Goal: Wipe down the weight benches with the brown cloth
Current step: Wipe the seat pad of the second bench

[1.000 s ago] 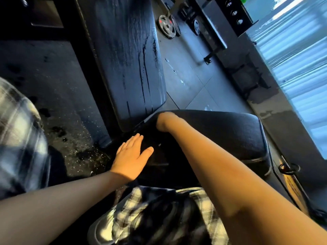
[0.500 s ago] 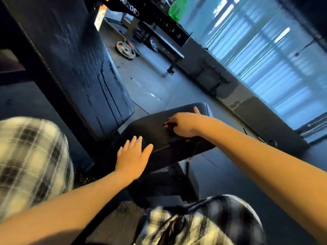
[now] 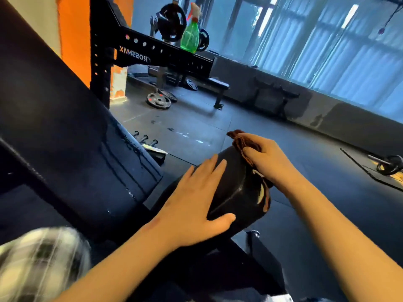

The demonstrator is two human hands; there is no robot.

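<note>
Right hand (image 3: 268, 160) slid to glossy seat (image 3: 236, 189), gripping crumpled brown cloth (image 3: 241, 141), left hand (image 3: 194, 205) flat

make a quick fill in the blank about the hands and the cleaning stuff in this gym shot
1. The right hand grips the ____ cloth at the far end of the seat pad.
2. The left hand rests flat on the seat pad and holds ____.
3. The spray bottle standing on the black rack is ____ in colour.

Missing words: brown, nothing, green.
</note>
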